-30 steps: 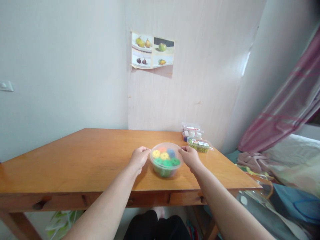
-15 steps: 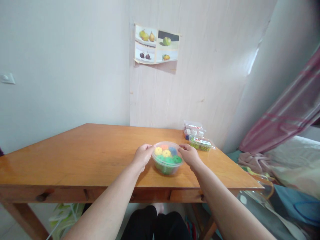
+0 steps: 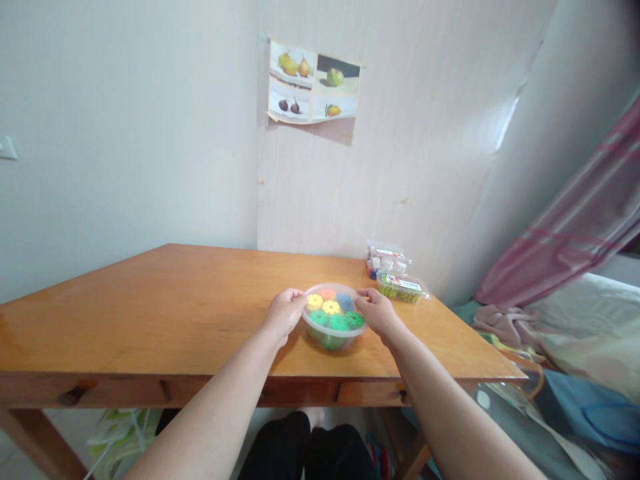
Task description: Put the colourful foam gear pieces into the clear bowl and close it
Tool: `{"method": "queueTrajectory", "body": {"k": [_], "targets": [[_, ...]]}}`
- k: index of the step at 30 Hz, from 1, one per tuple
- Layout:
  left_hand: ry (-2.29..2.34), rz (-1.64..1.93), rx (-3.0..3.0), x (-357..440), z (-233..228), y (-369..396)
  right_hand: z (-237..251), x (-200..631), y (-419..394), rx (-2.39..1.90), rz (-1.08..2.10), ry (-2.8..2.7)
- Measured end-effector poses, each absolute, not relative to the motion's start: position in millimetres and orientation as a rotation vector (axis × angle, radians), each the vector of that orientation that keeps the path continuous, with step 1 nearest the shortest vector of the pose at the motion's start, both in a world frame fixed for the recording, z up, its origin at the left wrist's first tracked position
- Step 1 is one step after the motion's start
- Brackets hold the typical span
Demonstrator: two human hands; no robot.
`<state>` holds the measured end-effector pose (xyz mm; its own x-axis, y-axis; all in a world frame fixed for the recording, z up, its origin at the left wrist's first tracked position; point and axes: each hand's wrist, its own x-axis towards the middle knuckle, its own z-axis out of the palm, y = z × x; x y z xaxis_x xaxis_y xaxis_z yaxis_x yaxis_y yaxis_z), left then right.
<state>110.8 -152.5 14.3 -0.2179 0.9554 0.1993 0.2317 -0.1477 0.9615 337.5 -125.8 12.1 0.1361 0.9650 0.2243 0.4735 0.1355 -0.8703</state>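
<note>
Clear plastic bowl (image 3: 333, 325) of coloured pieces sits near the front edge of the wooden table (image 3: 150, 320). Your 2 forearms reach forward; left hand (image 3: 285, 313) and right hand (image 3: 376, 312) grip its rim on opposite sides, fingers curled.

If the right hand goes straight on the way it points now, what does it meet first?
The right hand points left and already touches the clear tub of coloured discs, so it would meet that first.

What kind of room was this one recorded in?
Probably a room in a home, perhaps a bedroom: a wooden table against the wall, a fruit poster, and bedding beside a pink curtain.
</note>
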Motion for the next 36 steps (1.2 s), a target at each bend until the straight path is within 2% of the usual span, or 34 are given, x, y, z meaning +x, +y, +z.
{"method": "queueTrajectory", "body": {"k": [3, 8, 14, 23, 36], "targets": [[1.525, 1.398, 1.480, 109.4, 21.3, -141.0, 11.8, 337.3, -124.8, -1.480, 0.653, -1.487], [1.525, 1.253, 2.014, 118.4, 40.3, -118.1, 9.5, 337.2, -121.8, -1.463, 0.640, -1.495], [1.627, 1.051, 2.161, 126.9, 46.8, -115.8, 8.0, 336.8, -119.2, -1.452, 0.701, -1.465], [1.705, 0.986, 2.128, 126.9, 50.5, -116.5, 5.9, 333.4, -116.0, -1.434, 0.763, -1.404], [1.416, 1.295, 1.761, 116.6, 49.4, -127.3, 37.6, 334.6, -147.1, -1.465, 1.017, -1.311]]}}
